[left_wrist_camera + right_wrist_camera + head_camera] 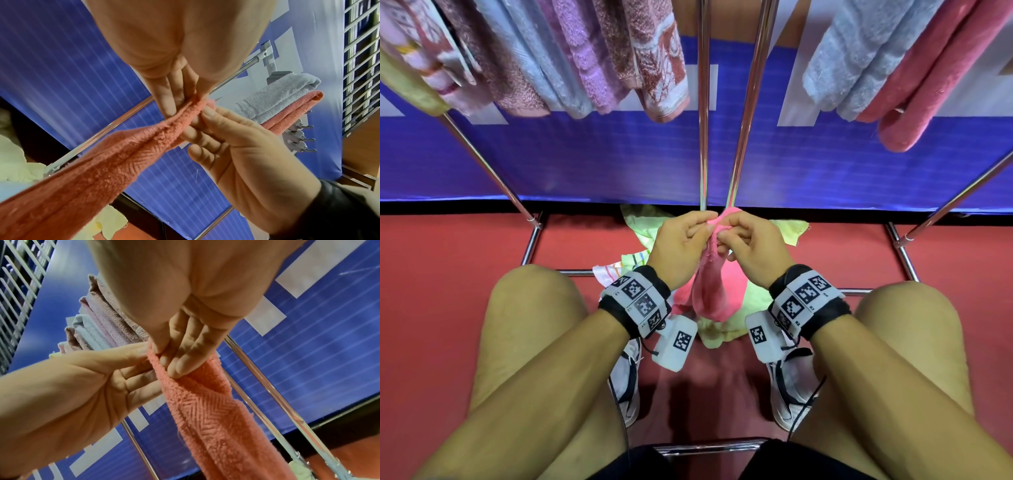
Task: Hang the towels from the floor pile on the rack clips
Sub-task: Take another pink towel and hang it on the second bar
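Head view: a person crouches in front of a rack [743,113], and both hands meet just above the pile [726,329] on the floor [448,308].
Pink towel [714,291]: it hangs down from the two hands, and its low end lies on the pile.
Left hand [681,246]: thumb and fingers [164,99] are pressed together on the towel's top edge, pinching it.
Right hand [751,248]: fingers [180,365] are curled and pinch the same top edge, right beside the left hand.
Where the edge sits: the bunched top edge is squeezed between the fingertips of both hands, and the hands touch each other there.
Pile: pale green cloth and a white striped one lie under the pink towel, just in front of the rack's two middle poles.
Room to move: the poles stand close behind the hands; knees are on each side of the pile; a low rack bar runs along the floor by the pile.
Hung towels [585,58]: pink, blue and purple ones hang over the pile to the left; a blue one and a red one hang to the right.
Clips [300,138]: a few grey clips show beside the right-side hung towels.
Floor: red and flat.
Wall [585,164]: a blue and white banner stands behind the rack.
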The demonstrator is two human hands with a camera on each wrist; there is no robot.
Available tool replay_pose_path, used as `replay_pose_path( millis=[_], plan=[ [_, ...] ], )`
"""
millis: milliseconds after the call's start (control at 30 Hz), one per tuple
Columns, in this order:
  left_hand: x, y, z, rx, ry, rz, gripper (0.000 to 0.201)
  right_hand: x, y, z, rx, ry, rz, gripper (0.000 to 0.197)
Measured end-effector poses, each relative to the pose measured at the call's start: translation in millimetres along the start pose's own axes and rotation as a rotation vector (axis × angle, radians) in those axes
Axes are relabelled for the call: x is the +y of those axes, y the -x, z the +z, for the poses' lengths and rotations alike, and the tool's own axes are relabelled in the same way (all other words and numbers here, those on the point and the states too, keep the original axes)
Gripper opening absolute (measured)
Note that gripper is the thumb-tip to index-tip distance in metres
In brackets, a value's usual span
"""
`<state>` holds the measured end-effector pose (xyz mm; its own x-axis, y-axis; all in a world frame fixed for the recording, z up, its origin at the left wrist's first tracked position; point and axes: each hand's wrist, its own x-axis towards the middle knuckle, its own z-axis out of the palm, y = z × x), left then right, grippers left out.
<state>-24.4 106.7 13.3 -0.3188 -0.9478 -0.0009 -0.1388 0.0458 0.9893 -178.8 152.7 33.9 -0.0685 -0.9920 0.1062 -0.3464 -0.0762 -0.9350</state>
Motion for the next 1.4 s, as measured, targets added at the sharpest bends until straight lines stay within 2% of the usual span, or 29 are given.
replay_pose_path(
  millis=[100,167,367,567,733,900,1000,1167,1300,1400],
  plan=[
    [-5,-2,-2,-0.034,-0.068,0.025,0.038,7,-2,-1,0.05,0.25,-0.128,0.008],
    [-7,-2,-3,-0.039,-0.094,0.039,0.04,12,-3,-1,0.08,0.317,-0.145,0.006],
    [-9,-2,-5,-0.056,-0.108,0.025,0.046,16,-4,-1,0.031,0.356,-0.14,0.004],
    [-9,1,-5,-0.064,-0.161,0.026,0.036,16,-4,1,0.046,0.339,-0.167,0.002],
    [-2,1,-4,0.009,0.031,-0.078,0.028,15,-4,3,0.065,0.334,-0.2,0.002],
    [4,1,-5,-0.053,0.042,-0.112,0.029,18,-5,1,0.05,0.369,-0.186,0.006],
    [5,1,-7,-0.088,-0.025,-0.082,0.03,19,-6,1,0.05,0.394,-0.184,0.007],
    [-3,0,-13,-0.171,-0.318,0.024,0.035,18,-5,0,0.035,0.388,-0.153,0.009],
    [12,9,-12,-0.211,-0.282,0.036,0.044,17,-3,-1,0.026,0.392,-0.113,0.011],
    [13,7,-16,-0.215,-0.276,0.073,0.034,17,-3,-3,0.024,0.373,-0.099,0.012]
  ],
)
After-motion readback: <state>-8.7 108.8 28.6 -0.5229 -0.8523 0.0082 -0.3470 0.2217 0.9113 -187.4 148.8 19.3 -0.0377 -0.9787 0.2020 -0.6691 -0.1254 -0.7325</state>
